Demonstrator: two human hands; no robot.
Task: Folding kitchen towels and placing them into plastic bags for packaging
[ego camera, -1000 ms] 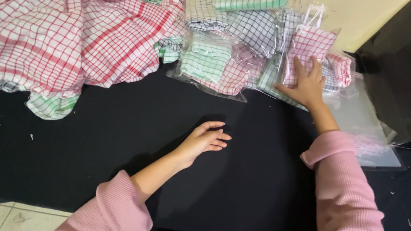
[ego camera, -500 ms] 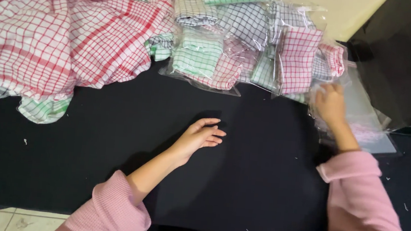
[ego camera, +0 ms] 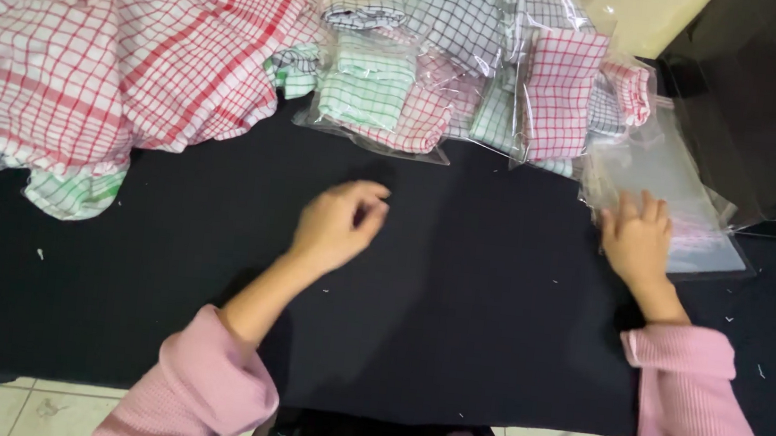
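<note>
**Clerk:** Item one, the stack of empty clear bags (ego camera: 662,183). Where is it?

**Checker:** On the black table (ego camera: 453,329), at the right end, just past the packed cloths. Its long axis runs away from the person, tilted a little to the right. It sits directly ahead of the right hand (ego camera: 637,242), under the fingertips.

**Clerk:** Which hand is nearer?

**Checker:** The right, by far. The left hand (ego camera: 338,225) is well apart from the bags, out on bare table near the middle.

**Clerk:** Right hand's fingers?

**Checker:** Spread slightly and laid flat, palm down, tips resting on the near edge of the top bag. Nothing is gripped. Whether a single bag is being peeled up is hard to tell, since the plastic is clear and glares.

**Clerk:** Left hand's fingers?

**Checker:** Loosely curled, thumb close to the forefinger, holding nothing and hovering at or just on the table.

**Clerk:** Other stock?

**Checker:** Bagged folded cloths (ego camera: 371,93) in green, pink and grey checks along the back; one red-checked packet (ego camera: 559,92) beside the empty bags; a loose heap of red-checked cloth (ego camera: 90,57) at the left.
</note>
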